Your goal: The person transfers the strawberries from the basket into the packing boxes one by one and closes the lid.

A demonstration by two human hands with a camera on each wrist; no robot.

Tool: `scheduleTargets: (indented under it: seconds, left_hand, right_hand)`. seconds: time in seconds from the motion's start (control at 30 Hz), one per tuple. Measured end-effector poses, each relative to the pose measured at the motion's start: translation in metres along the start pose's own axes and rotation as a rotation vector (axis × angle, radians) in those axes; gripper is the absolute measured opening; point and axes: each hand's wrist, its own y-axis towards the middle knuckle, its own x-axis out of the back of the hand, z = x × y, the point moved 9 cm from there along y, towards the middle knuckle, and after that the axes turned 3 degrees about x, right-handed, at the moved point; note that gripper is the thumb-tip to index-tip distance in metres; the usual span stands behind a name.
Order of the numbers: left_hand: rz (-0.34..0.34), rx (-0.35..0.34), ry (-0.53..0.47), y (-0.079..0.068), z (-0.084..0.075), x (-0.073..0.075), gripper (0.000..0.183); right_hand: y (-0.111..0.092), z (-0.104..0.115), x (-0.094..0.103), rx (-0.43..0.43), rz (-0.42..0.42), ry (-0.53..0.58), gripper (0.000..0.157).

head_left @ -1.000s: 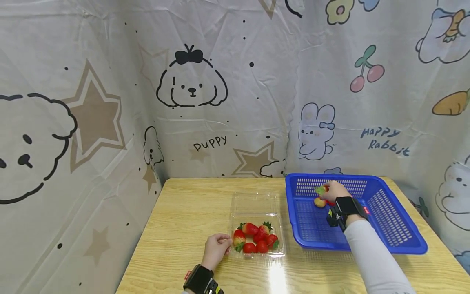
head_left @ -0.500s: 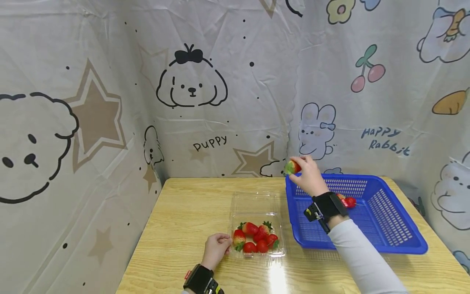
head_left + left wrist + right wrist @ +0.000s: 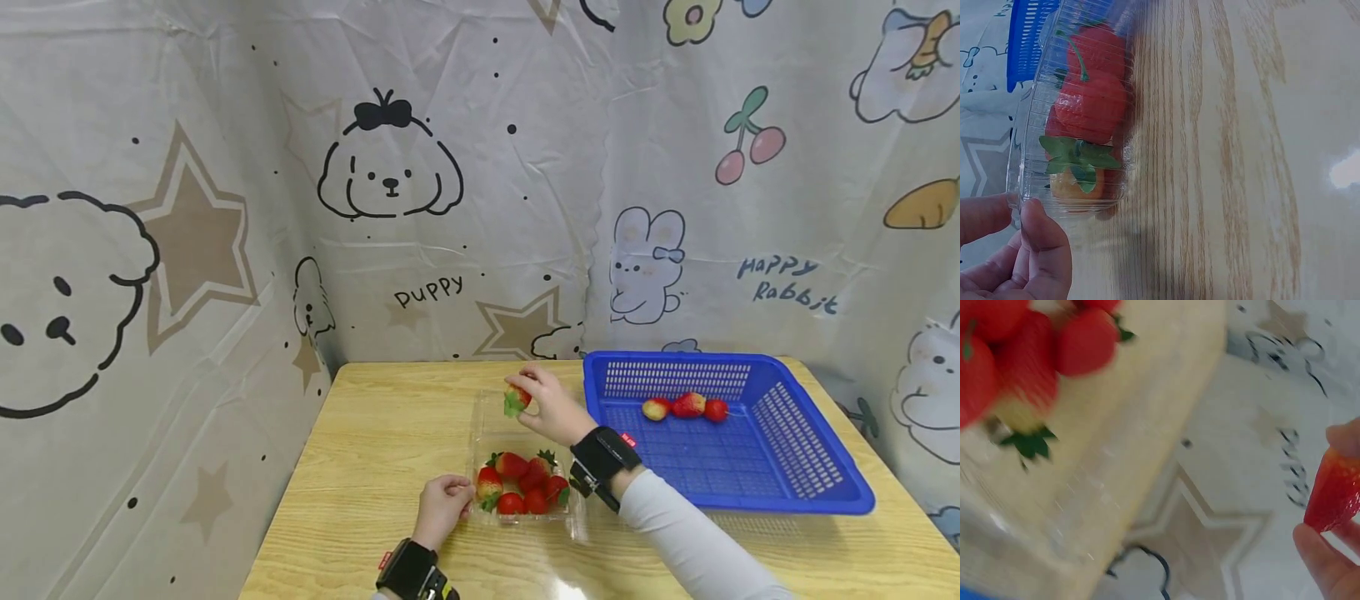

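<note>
My left hand (image 3: 442,508) pinches the left rim of a clear plastic clamshell box (image 3: 1029,156) between thumb and fingertips. The box lies unfolded on the table, its lid at the far side. Several strawberries (image 3: 512,465) with green leaves sit in the near half, along with small round red fruits (image 3: 511,504), one showing a green stem in the left wrist view. Over the lid, my right hand (image 3: 553,408) holds a strawberry (image 3: 1335,494) between thumb and fingers. Its leafy end (image 3: 516,402) points down and toward me in the head view.
A blue perforated basket (image 3: 735,503) stands to the right of the box. Along its far side lie a pale-tipped fruit (image 3: 656,409), a strawberry (image 3: 687,405) and a round red fruit (image 3: 716,411). A printed curtain (image 3: 435,250) hangs behind the wooden table (image 3: 375,433).
My right hand has lifted the strawberry out of the blue basket and carried it left, over the basket's rim, to above the box's lid. The left hand has stayed at the box.
</note>
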Motion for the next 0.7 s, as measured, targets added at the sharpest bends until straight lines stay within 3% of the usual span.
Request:
scheduleTargets:
  seconds: [0.23,0.43,0.7]
  left_hand:
    - [-0.006,-0.008,-0.007,0.000,0.001,-0.001,0.016]
    - [0.001,0.000,-0.019,0.000,0.003,-0.002,0.018]
    - [-0.002,0.008,-0.013,-0.002,0.004,-0.002,0.019]
  right_hand:
    - [-0.013,0.016,-0.063,0.116,0.256,-0.023,0.053]
    - [-0.025,0.015,-0.099,0.099,0.459,-0.051,0.050]
    - [-0.035,0.012,-0.119,0.085,0.546,-0.097,0.047]
